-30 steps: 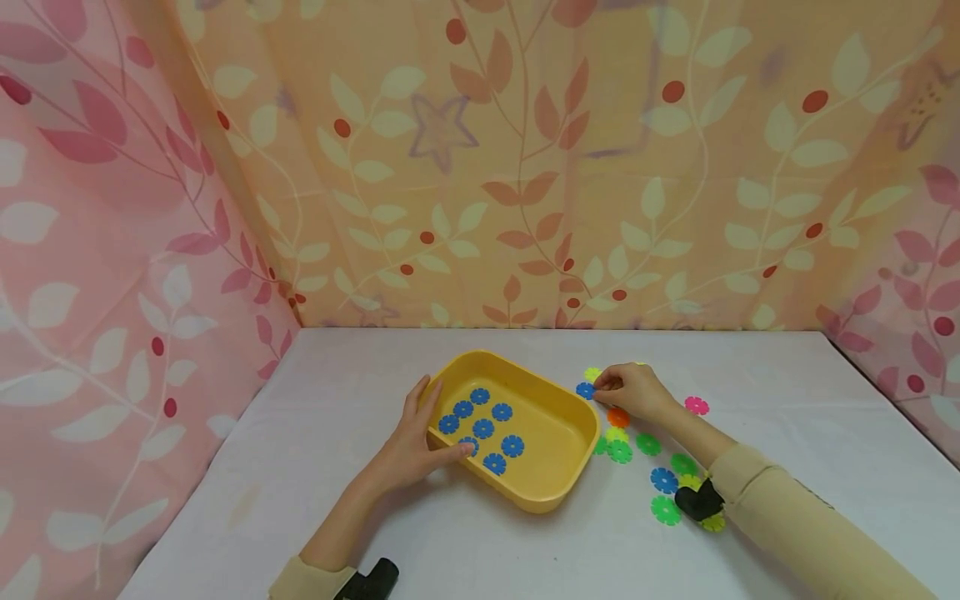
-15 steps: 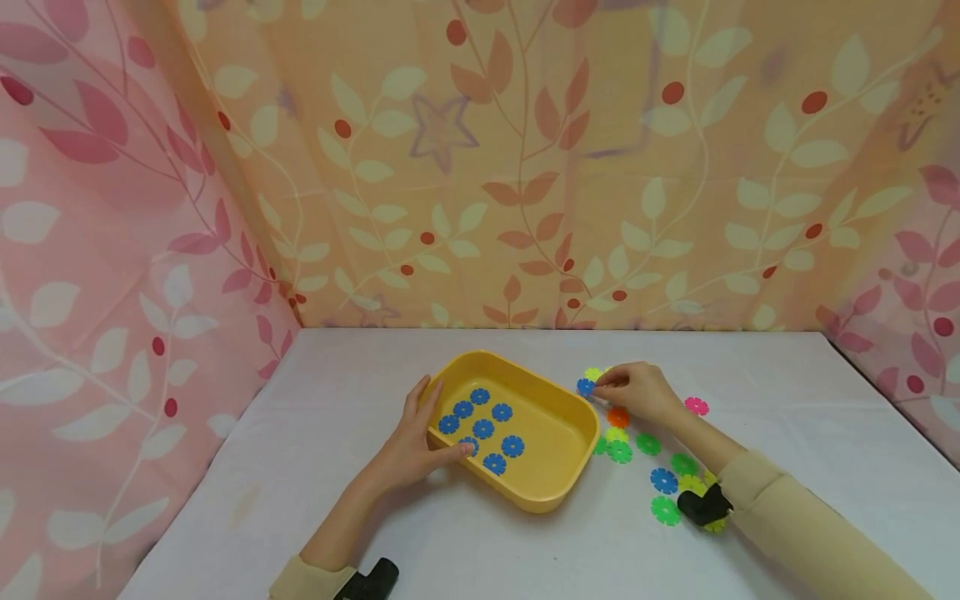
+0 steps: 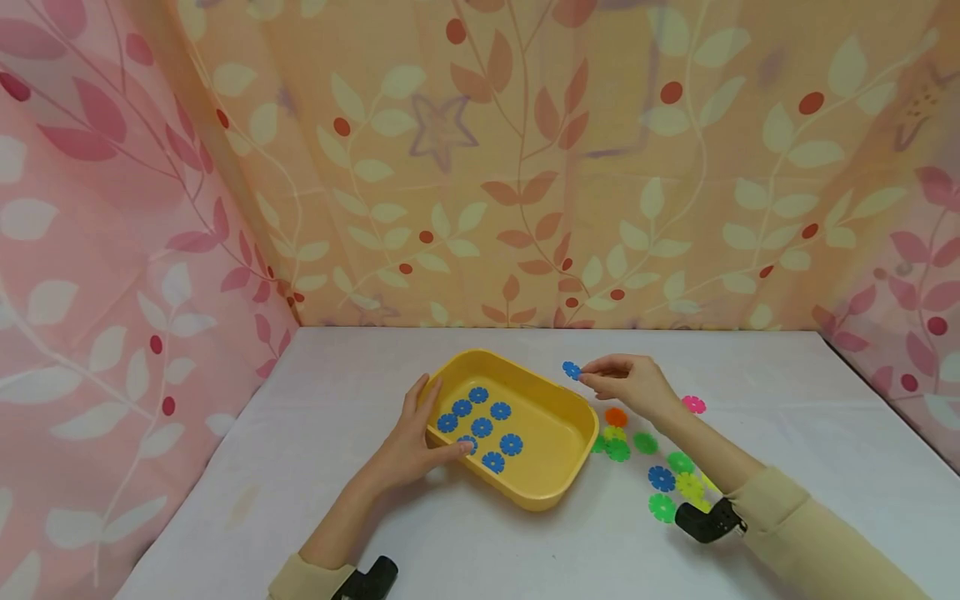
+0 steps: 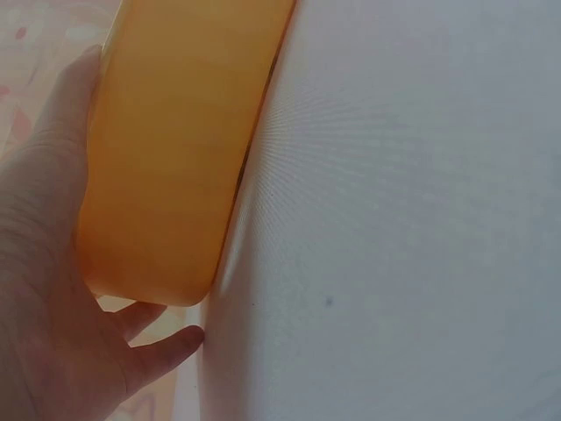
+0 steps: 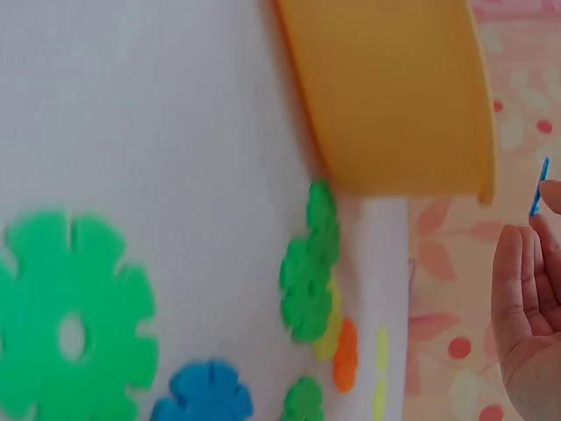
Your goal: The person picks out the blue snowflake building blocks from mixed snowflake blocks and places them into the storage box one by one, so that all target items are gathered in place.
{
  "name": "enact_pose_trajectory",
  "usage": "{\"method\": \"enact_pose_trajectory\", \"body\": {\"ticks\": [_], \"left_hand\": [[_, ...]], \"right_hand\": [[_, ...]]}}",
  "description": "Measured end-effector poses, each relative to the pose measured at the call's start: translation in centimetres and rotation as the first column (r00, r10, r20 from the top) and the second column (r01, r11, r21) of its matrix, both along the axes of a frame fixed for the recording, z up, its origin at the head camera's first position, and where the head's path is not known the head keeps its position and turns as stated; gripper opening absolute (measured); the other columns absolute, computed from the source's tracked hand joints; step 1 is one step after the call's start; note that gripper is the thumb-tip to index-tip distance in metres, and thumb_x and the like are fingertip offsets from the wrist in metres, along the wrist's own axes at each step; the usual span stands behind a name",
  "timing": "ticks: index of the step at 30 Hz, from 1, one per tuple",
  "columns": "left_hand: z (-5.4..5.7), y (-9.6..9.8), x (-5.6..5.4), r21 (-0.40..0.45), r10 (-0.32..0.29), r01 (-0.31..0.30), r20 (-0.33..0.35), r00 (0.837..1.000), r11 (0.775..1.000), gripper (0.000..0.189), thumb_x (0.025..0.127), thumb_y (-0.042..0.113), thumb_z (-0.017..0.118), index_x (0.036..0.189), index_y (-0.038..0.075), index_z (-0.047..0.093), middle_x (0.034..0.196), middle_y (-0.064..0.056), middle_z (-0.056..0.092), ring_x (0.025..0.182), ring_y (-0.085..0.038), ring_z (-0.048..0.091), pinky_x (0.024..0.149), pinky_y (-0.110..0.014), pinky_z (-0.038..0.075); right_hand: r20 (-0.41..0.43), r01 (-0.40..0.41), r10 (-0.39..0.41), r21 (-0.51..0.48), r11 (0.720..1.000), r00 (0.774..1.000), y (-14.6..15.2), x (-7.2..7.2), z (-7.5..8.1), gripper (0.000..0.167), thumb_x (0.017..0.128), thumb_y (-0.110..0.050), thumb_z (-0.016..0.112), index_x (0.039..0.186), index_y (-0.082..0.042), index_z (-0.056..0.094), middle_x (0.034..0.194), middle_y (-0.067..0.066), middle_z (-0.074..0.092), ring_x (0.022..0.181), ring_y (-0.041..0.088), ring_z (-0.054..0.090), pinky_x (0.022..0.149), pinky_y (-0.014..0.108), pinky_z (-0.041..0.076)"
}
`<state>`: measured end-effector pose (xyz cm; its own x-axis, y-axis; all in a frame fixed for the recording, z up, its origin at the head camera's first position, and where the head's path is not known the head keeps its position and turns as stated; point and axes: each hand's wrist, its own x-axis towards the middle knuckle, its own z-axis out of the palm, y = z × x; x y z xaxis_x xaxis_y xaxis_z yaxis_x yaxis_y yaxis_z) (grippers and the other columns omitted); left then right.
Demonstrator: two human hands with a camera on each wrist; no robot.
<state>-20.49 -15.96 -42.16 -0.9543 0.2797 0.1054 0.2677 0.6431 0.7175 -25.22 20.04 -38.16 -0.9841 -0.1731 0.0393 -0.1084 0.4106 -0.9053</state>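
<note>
A yellow plastic tub [image 3: 551, 437] stands on the white-covered table, several blue snowflake discs [image 3: 482, 427] lying flat in its left half. My left hand [image 3: 411, 446] grips the tub's left end, thumb over the near rim and fingers along the far side; the left wrist view shows this hand [image 4: 44, 254] against the tub's outer wall [image 4: 175, 158]. Beyond the tub's right end, my right hand [image 3: 633, 387] pinches one blue snowflake disc [image 3: 571, 370] between thumb and fingertips, raised above the table. That disc [image 5: 541, 187] appears edge-on in the right wrist view.
Right of the tub lie loose discs: orange [image 3: 617, 417], green [image 3: 645, 442], yellow [image 3: 688, 485], blue [image 3: 662, 478] and pink [image 3: 693, 404]. Some sit under the right forearm and its black wrist camera [image 3: 708, 521]. A patterned curtain [image 3: 480, 167] hangs behind the table.
My right hand has lifted the blue disc from beside the tub's right end, up and slightly left. The left hand and the tub have stayed put.
</note>
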Motion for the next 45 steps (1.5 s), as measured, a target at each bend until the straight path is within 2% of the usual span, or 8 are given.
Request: {"method": "enact_pose_trajectory", "body": {"ticks": [7, 14, 19, 24, 29, 37, 42, 45], "left_hand": [[0.0, -0.1, -0.1, 0.004, -0.003, 0.003, -0.003, 1.000, 1.000, 0.111, 0.078, 0.054, 0.077, 0.158, 0.016, 0.009, 0.162, -0.007, -0.006, 0.145, -0.037, 0.014, 0.111, -0.059, 0.023], [0.0, -0.1, -0.1, 0.010, -0.005, 0.005, -0.002, 1.000, 1.000, 0.112, 0.078, 0.054, 0.077, 0.158, 0.016, 0.010, 0.162, -0.005, -0.006, 0.145, -0.038, 0.014, 0.110, -0.060, 0.023], [0.1, 0.0, 0.0, 0.008, -0.008, 0.008, 0.003, 1.000, 1.000, 0.112, 0.077, 0.054, 0.077, 0.158, 0.016, 0.010, 0.162, -0.004, -0.007, 0.146, -0.037, 0.013, 0.111, -0.059, 0.021], [0.1, 0.0, 0.0, 0.015, -0.009, 0.009, 0.001, 1.000, 1.000, 0.111, 0.078, 0.053, 0.077, 0.158, 0.016, 0.010, 0.162, -0.006, -0.006, 0.145, -0.038, 0.013, 0.111, -0.059, 0.022], [0.0, -0.1, 0.0, 0.018, -0.007, 0.007, -0.003, 1.000, 1.000, 0.111, 0.078, 0.054, 0.077, 0.158, 0.016, 0.010, 0.162, -0.009, -0.005, 0.145, -0.038, 0.014, 0.110, -0.060, 0.022], [-0.1, -0.1, 0.0, 0.015, -0.012, 0.012, -0.003, 1.000, 1.000, 0.112, 0.078, 0.053, 0.077, 0.158, 0.016, 0.010, 0.162, -0.008, -0.006, 0.145, -0.038, 0.013, 0.110, -0.060, 0.022], [0.0, -0.1, 0.0, 0.011, -0.008, 0.008, -0.001, 1.000, 1.000, 0.111, 0.078, 0.053, 0.077, 0.158, 0.016, 0.010, 0.162, -0.007, -0.006, 0.145, -0.038, 0.013, 0.110, -0.060, 0.022], [0.1, 0.0, 0.0, 0.006, -0.005, 0.005, 0.000, 1.000, 1.000, 0.111, 0.078, 0.054, 0.077, 0.158, 0.017, 0.010, 0.162, -0.007, -0.006, 0.146, -0.038, 0.013, 0.110, -0.060, 0.023]], "right_hand": [[-0.050, -0.100, 0.101, 0.012, 0.995, 0.994, -2.7, 1.4, 0.8, 0.032, 0.084, -0.032, 0.078, 0.103, -0.007, 0.073, 0.093, 0.007, 0.071, 0.081, 0.023, 0.066, 0.075, 0.036, 0.057], [-0.053, -0.191, 0.195, 0.081, 0.978, 0.979, -5.5, 2.2, 0.4, 0.025, 0.081, -0.030, 0.081, 0.095, -0.010, 0.075, 0.081, 0.001, 0.069, 0.073, 0.020, 0.065, 0.068, 0.033, 0.057], [-0.118, -0.211, 0.239, 0.208, 0.955, 0.964, -6.6, 2.2, -0.3, 0.019, 0.080, -0.028, 0.082, 0.090, -0.013, 0.076, 0.077, -0.006, 0.067, 0.070, 0.013, 0.061, 0.062, 0.024, 0.053], [-0.169, -0.211, 0.275, 0.325, 0.922, 0.946, -7.1, 2.0, -0.5, 0.013, 0.080, -0.024, 0.082, 0.084, -0.013, 0.075, 0.071, -0.009, 0.064, 0.066, 0.010, 0.057, 0.060, 0.023, 0.048], [-0.153, -0.174, 0.267, 0.447, 0.878, 0.951, -7.7, 1.6, -0.6, 0.010, 0.080, -0.019, 0.082, 0.078, -0.013, 0.073, 0.067, -0.008, 0.059, 0.068, 0.012, 0.051, 0.061, 0.024, 0.045], [-0.071, -0.142, 0.221, 0.572, 0.808, 0.973, -8.8, 1.6, -0.9, 0.014, 0.080, -0.013, 0.081, 0.074, -0.010, 0.068, 0.068, -0.004, 0.057, 0.065, 0.014, 0.052, 0.059, 0.024, 0.049], [-0.060, -0.140, 0.217, 0.594, 0.792, 0.974, -9.2, 1.6, -0.9, 0.012, 0.081, -0.011, 0.079, 0.077, -0.009, 0.068, 0.071, -0.002, 0.057, 0.067, 0.015, 0.052, 0.061, 0.025, 0.051], [-0.073, -0.137, 0.222, 0.590, 0.796, 0.972, -9.2, 1.6, -1.0, 0.012, 0.081, -0.011, 0.080, 0.079, -0.009, 0.068, 0.071, -0.002, 0.056, 0.070, 0.016, 0.050, 0.064, 0.026, 0.049]]}}
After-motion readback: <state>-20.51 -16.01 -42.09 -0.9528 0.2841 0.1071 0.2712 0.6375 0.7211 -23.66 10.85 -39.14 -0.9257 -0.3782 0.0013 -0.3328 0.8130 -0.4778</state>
